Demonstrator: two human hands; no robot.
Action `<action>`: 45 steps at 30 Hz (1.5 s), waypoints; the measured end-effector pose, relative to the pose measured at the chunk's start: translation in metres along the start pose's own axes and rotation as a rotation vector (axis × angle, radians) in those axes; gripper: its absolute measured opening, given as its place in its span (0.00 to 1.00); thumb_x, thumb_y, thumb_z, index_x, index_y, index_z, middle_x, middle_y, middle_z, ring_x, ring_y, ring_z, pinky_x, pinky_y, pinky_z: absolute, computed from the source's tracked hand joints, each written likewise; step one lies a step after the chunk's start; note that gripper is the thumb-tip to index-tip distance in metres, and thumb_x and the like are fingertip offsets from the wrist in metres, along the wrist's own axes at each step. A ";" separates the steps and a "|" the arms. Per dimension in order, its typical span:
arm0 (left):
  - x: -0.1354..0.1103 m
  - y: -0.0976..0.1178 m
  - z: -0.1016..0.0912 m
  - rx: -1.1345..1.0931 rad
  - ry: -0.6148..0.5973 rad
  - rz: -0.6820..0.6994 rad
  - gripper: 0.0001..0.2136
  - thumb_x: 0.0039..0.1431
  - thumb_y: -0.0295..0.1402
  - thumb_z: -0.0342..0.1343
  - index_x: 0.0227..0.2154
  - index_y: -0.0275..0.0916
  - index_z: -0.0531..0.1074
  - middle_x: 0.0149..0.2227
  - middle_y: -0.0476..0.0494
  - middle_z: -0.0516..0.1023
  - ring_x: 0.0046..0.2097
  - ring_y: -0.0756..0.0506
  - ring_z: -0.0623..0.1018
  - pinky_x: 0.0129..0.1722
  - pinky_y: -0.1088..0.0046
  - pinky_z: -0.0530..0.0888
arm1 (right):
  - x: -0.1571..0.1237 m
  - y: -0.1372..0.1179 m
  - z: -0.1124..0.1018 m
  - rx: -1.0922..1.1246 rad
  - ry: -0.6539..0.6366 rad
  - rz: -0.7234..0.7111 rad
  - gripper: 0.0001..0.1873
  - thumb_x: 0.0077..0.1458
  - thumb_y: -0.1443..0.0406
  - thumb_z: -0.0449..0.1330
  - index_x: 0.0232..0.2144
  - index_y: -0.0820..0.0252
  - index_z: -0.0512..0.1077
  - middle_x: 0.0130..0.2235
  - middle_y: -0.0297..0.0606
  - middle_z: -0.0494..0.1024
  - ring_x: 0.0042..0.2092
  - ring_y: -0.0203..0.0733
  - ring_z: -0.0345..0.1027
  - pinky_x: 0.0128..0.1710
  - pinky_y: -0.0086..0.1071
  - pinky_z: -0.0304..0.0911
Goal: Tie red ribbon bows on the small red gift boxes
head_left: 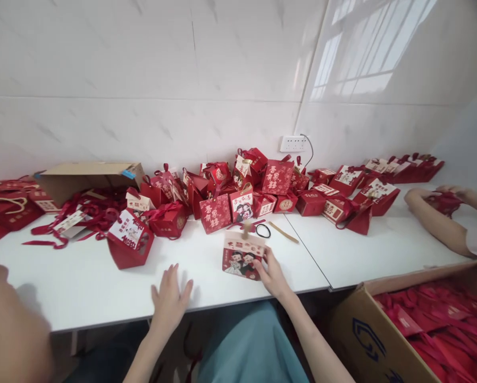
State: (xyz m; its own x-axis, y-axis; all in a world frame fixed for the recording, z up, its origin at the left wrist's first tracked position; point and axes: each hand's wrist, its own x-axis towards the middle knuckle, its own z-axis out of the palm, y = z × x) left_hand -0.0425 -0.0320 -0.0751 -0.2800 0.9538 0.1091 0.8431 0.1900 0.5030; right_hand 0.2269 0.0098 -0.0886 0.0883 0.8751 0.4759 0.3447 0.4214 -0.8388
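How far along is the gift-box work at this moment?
Done: a heap of made-up red boxes along the wall. In hand: the right hand holds a cartoon box on the table; the left hand lies open beside it. Left: a carton seemingly full of flat red pieces, and loose ribbons.

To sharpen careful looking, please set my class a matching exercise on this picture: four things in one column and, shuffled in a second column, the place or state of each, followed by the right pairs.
Things
1. left hand
2. right hand
3. black ring
4. wall socket

Places or states
A. fixed on the tiled wall
B. fingers on the cartoon-printed gift box
C. open, holding nothing, at the front edge of the white table
D. lying on the table just behind that gift box

Pairs: 1-C, 2-B, 3-D, 4-A
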 end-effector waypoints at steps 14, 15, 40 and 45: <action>0.047 0.090 -0.022 -0.496 0.036 0.846 0.06 0.55 0.33 0.55 0.35 0.40 0.66 0.43 0.41 0.73 0.50 0.43 0.73 0.48 0.63 0.71 | 0.000 -0.025 0.011 0.107 -0.274 -0.070 0.23 0.57 0.59 0.54 0.53 0.59 0.58 0.53 0.48 0.67 0.56 0.49 0.62 0.55 0.47 0.58; 0.051 0.092 -0.021 -0.517 0.030 0.861 0.05 0.55 0.33 0.55 0.35 0.39 0.67 0.40 0.42 0.74 0.47 0.44 0.74 0.45 0.65 0.72 | 0.002 -0.030 0.011 0.089 -0.182 -0.123 0.23 0.57 0.60 0.54 0.53 0.59 0.58 0.53 0.47 0.67 0.55 0.49 0.61 0.55 0.47 0.59; 0.028 0.101 0.014 -0.833 0.189 0.566 0.14 0.56 0.33 0.55 0.46 0.39 0.67 0.41 0.41 0.75 0.42 0.46 0.76 0.39 0.69 0.75 | 0.020 -0.061 0.055 -0.035 0.231 -0.318 0.05 0.58 0.68 0.53 0.35 0.56 0.68 0.30 0.34 0.68 0.33 0.38 0.67 0.30 0.31 0.66; 0.016 0.070 0.023 -0.829 -0.102 0.417 0.24 0.53 0.36 0.56 0.53 0.36 0.59 0.41 0.38 0.76 0.40 0.43 0.78 0.40 0.64 0.76 | 0.000 -0.037 0.049 -0.043 0.130 -0.342 0.19 0.56 0.65 0.54 0.51 0.55 0.62 0.42 0.42 0.70 0.44 0.44 0.68 0.40 0.38 0.68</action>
State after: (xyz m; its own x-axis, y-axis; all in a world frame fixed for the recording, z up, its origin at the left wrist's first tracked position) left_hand 0.0230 0.0022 -0.0580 0.0459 0.9308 0.3626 0.2583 -0.3617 0.8958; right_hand 0.1686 0.0058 -0.0710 0.0784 0.6462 0.7591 0.4136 0.6717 -0.6146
